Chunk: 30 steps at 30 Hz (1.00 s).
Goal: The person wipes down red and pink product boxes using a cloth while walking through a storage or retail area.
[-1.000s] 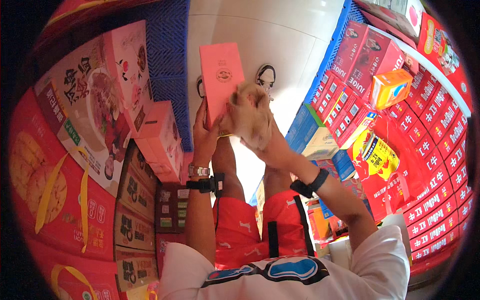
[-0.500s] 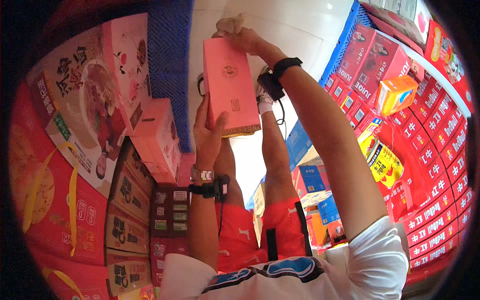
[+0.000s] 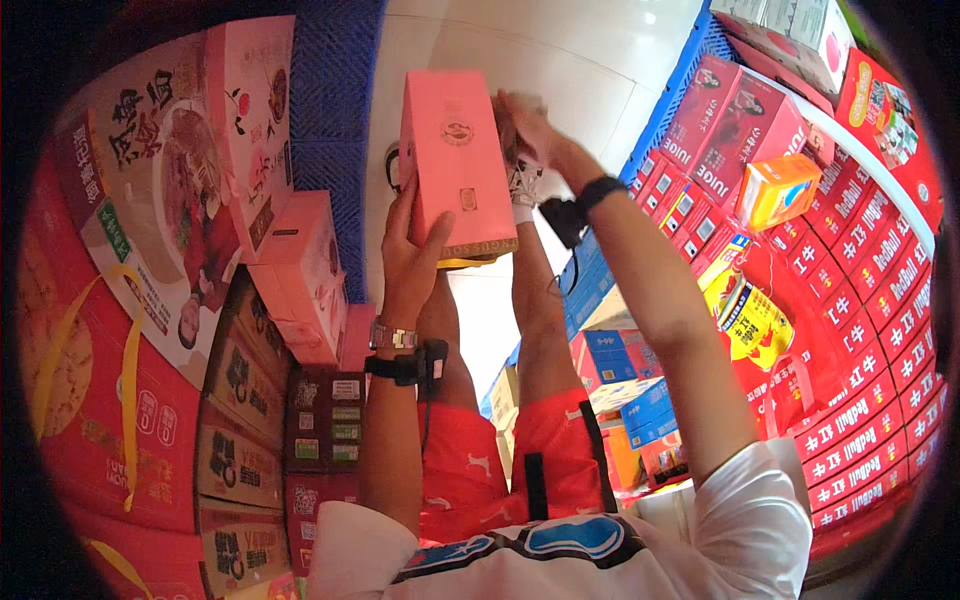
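Observation:
A tall pink box (image 3: 458, 165) with a dark emblem is held out in front of me, and a strip of yellow shows beneath its near end. My left hand (image 3: 410, 245) grips its near left side, thumb on the top face and the other fingers hidden along its side. At the box's right side, close to its far end, is my right hand (image 3: 532, 138). It is partly smeared by motion and closed on a crumpled beige cloth (image 3: 522, 103), which shows only in part.
Large gift cartons (image 3: 160, 200) and a smaller pink box (image 3: 300, 275) stand at left beside a blue plastic pallet (image 3: 335, 190). Stacked red drink cartons (image 3: 860, 330) line the right, with an orange pack (image 3: 778, 190) and a yellow can-shaped box (image 3: 755, 325). Pale tiled floor (image 3: 560, 50) lies ahead.
My right hand has moved with the cloth from the box's far end to its right side, nearer me. The box has tilted slightly, still in my left hand.

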Available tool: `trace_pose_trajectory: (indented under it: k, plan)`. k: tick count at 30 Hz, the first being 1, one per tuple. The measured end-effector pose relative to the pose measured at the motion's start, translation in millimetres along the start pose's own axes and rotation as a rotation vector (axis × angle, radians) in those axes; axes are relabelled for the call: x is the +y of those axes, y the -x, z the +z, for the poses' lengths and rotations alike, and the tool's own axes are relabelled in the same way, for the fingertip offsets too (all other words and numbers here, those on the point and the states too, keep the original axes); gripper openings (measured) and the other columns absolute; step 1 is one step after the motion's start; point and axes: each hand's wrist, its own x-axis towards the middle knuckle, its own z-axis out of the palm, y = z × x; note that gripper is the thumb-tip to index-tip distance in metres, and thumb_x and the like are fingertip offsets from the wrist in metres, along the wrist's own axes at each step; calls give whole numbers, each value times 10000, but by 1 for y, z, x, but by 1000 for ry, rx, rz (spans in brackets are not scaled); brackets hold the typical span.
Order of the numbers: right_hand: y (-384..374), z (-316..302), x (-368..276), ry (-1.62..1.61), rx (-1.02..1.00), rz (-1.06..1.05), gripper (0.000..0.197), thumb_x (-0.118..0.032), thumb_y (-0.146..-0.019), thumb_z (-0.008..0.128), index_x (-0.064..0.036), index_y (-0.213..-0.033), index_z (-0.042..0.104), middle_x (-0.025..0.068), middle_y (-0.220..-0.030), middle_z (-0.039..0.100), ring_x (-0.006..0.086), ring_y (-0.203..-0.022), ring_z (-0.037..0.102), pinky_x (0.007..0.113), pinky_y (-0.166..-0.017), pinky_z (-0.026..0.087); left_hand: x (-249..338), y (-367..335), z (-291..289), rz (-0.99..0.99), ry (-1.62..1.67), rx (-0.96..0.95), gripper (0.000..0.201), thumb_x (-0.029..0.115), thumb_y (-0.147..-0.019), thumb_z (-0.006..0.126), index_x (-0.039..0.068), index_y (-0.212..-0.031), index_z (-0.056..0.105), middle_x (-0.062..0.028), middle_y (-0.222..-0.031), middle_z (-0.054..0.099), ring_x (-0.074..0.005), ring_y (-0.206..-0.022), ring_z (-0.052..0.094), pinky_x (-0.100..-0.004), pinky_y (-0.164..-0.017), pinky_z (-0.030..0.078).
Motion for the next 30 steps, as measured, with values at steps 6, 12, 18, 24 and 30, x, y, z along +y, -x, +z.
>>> trace_pose_trajectory:
  k: [6, 12, 18, 24, 30]
  plan:
    - [-73, -10, -82, 368, 6, -442, 599, -579, -1173, 449, -69, -1230, 758, 101, -1024, 798, 262, -955, 779, 475, -808, 608, 1, -1, 5, 92, -146, 89, 758, 252, -1011, 810, 3, -1651, 488, -217, -1628, 537, -341, -1500, 536, -445, -1259, 425]
    - [-109, 8, -83, 1214, 283, -534, 639, -597, -1068, 555, -42, -1292, 779, 274, -1201, 791, 459, -1139, 754, 528, -945, 596, -17, -7, 28, 81, -36, 113, 781, 331, -1010, 819, 18, -1651, 501, -218, -1591, 561, -344, -1477, 558, -448, -1241, 443]
    - [-81, 34, -110, 935, 187, -511, 612, -552, -1073, 545, -48, -1358, 746, 290, -1310, 751, 488, -1219, 706, 511, -1111, 530, -8, -17, -11, 64, -135, 84, 775, 361, -1030, 801, 17, -1655, 498, -227, -1559, 588, -344, -1448, 576, -450, -1215, 459]
    - [-39, 21, -76, 1055, 285, -1223, 483, -255, -1162, 446, -82, -1607, 524, 281, -1363, 722, 429, -1325, 692, 521, -1140, 545, -3, -36, 2, 74, -73, 85, 773, 370, -1044, 783, -20, -1643, 487, -241, -1564, 585, -350, -1438, 592, -445, -1204, 466]
    - [82, 49, -14, -249, -31, -213, 659, -514, -1195, 438, -74, -1685, 421, 174, -1704, 453, 302, -1549, 449, 473, -1282, 370, 8, -52, -7, 132, -105, 101, 736, 286, -1031, 797, -48, -1616, 502, -230, -1482, 636, -282, -1398, 615, -415, -1150, 511]
